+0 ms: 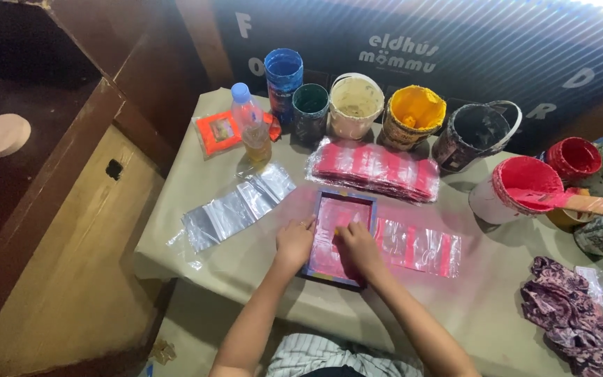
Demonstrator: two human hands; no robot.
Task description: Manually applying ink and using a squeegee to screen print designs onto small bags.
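Where the paper-covered table [197,230] fills the middle of the frame, a small screen-printing frame [338,239] with a pink-stained mesh lies flat just below centre, its right edge over a row of clear plastic pouches [420,246] marked with red bands. Along the top of the frame stands a line of paint-smeared tubs: a blue can [284,75], a dark green one [310,108], a cream bucket [355,105], a yellow bucket [414,115] and a black bucket [476,132], with a red-lined bucket [518,188] further right carrying a red-coated scraper [567,201] across its rim. A stack of red-printed pouches [375,169] sits directly above the screen frame, and a fan of unprinted clear pouches [235,208] lies to its left. A crumpled dark rag [570,314] rests at the lower right. A plastic bottle [252,129] of yellowish liquid stands at upper left of the table. The left hand [294,241] lies flat, fingers together, pressing on the frame's left edge. The right hand [357,248] is curled on the mesh around something small and yellow, too little of it showing to tell what it is.
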